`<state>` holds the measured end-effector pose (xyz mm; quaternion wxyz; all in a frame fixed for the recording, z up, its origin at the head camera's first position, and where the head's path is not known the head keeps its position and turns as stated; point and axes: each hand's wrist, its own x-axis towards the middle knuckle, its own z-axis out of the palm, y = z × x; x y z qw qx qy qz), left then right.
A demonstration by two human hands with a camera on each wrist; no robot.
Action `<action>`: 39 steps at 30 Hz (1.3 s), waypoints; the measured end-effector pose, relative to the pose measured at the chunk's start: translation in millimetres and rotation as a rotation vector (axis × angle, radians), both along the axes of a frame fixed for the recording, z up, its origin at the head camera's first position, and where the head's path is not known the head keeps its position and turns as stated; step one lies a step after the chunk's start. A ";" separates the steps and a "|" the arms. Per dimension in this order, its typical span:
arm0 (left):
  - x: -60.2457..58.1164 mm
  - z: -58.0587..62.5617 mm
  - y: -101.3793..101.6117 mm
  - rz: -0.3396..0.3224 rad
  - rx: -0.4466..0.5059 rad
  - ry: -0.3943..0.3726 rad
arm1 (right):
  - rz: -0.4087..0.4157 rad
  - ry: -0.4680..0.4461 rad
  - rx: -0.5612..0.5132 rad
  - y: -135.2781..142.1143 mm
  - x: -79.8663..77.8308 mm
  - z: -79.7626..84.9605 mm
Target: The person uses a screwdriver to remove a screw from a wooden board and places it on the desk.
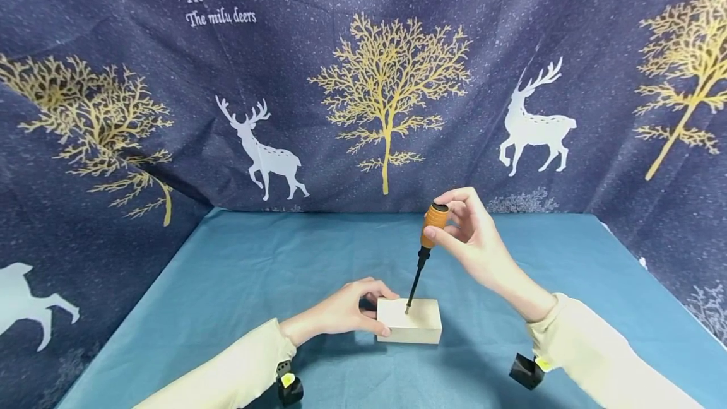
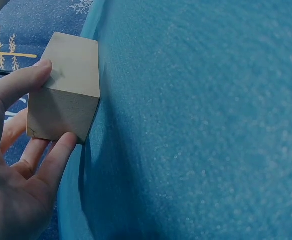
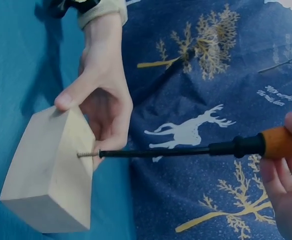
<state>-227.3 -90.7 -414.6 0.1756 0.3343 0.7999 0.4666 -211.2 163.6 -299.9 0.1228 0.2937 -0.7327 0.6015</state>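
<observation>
A pale wooden block (image 1: 417, 333) lies on the blue cloth, and my left hand (image 1: 353, 309) grips its left end between thumb and fingers. In the left wrist view the thumb presses one face of the block (image 2: 71, 60) while fingertips touch another. A screw (image 3: 86, 155) stands partly sunk in the block's top face. The tip of a screwdriver (image 1: 418, 276) meets the screw head, its black shaft leaning slightly right. My right hand (image 1: 471, 238) holds the orange handle (image 3: 278, 142) between thumb and fingers, above the block.
Blue cloth (image 1: 255, 270) covers the table. Behind it hangs a dark blue curtain (image 1: 341, 144) printed with white deer and golden trees. Black wrist devices (image 1: 527, 371) sit at both sleeves.
</observation>
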 end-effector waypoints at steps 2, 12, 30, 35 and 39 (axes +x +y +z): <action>0.1 0.2 0.0 0.000 -0.003 0.002 | 0.080 -0.002 0.001 2.3 -0.8 1.5; -0.1 0.7 0.5 0.001 0.002 -0.010 | 0.326 -0.110 -0.016 11.6 -4.2 1.8; 1.2 3.6 1.3 0.009 -0.010 -0.008 | -0.015 -0.044 -0.112 5.1 -0.7 -1.4; 2.6 5.1 1.2 0.009 -0.002 -0.003 | 0.119 -0.018 -0.124 6.0 -1.5 -5.2; 3.2 5.9 1.3 0.008 -0.001 0.005 | 0.041 0.006 -0.067 3.9 -2.3 -7.2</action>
